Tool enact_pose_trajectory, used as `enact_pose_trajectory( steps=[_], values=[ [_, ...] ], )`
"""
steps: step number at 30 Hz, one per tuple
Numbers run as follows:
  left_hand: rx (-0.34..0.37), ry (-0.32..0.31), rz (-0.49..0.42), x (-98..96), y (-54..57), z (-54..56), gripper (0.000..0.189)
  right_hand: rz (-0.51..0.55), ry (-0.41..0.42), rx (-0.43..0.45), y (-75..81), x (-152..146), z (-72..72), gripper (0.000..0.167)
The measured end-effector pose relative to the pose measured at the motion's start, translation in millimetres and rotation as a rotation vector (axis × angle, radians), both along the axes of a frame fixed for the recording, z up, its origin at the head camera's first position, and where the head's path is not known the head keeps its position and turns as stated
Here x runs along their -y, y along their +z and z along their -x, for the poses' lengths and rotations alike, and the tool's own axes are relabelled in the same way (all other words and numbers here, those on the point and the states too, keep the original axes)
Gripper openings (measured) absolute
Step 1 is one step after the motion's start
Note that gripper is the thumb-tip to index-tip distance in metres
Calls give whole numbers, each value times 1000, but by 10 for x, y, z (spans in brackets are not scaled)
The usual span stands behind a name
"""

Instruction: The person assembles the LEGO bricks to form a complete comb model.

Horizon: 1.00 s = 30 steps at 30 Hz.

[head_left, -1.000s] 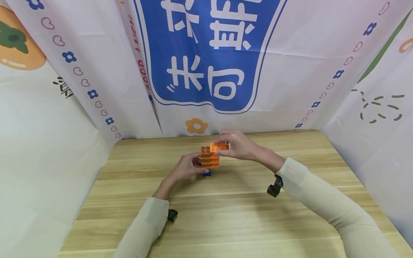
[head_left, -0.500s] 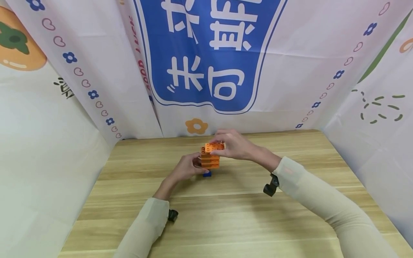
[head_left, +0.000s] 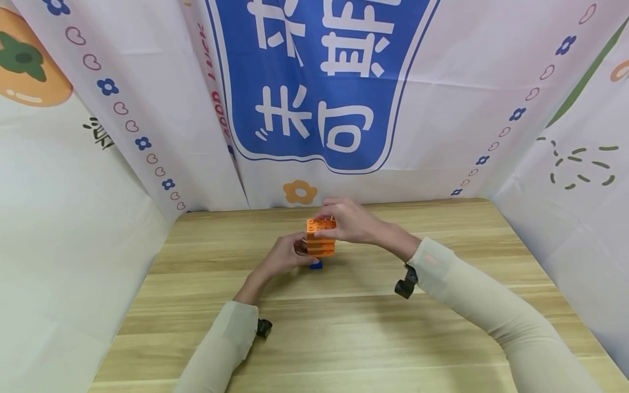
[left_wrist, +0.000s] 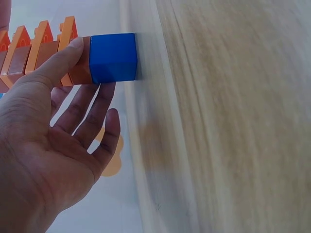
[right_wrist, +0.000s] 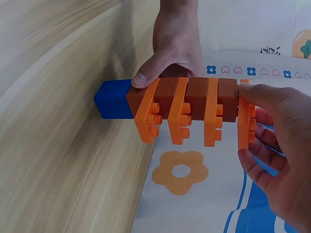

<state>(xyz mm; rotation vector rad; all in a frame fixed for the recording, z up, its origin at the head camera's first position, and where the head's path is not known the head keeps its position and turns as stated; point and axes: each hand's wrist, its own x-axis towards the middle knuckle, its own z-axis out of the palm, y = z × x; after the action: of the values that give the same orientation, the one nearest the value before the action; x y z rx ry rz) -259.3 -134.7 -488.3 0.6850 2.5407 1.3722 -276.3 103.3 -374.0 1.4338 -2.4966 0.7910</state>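
Observation:
A toy-brick tower stands on the wooden table. At its base is a blue block (right_wrist: pixel 114 100); above it, brown blocks (right_wrist: pixel 197 99) alternate with thin orange plates (right_wrist: pixel 181 114) that jut out to one side with studs showing. My left hand (head_left: pixel 282 255) pinches the lower part of the tower, its thumb on the brown block just above the blue one. My right hand (head_left: pixel 351 221) pinches the topmost orange plate (right_wrist: pixel 243 128) between thumb and fingers. In the right wrist view this plate lies against the top brown block; whether it is pressed fully down I cannot tell.
The wooden table (head_left: pixel 319 338) runs back to a printed white cloth (head_left: pixel 442 109) with a blue sign. Cloth also hangs at the left and right sides. Small black cameras (head_left: pixel 405 287) sit at both wrists.
My right hand has moved left with the orange plate, from the right side of the tower to over its top, covering the brown studs. My left hand keeps its place.

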Motion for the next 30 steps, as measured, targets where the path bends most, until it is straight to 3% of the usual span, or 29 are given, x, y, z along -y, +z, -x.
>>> enact_pose_trajectory(
  steps=[18,30],
  values=[
    [7,-8,-9,-8,24,-2,50,-155,-75,100,100,70,22,30],
    [5,-15,-18,-13,16,-5,50,-164,-106,155,127,90,35,28]
  ],
)
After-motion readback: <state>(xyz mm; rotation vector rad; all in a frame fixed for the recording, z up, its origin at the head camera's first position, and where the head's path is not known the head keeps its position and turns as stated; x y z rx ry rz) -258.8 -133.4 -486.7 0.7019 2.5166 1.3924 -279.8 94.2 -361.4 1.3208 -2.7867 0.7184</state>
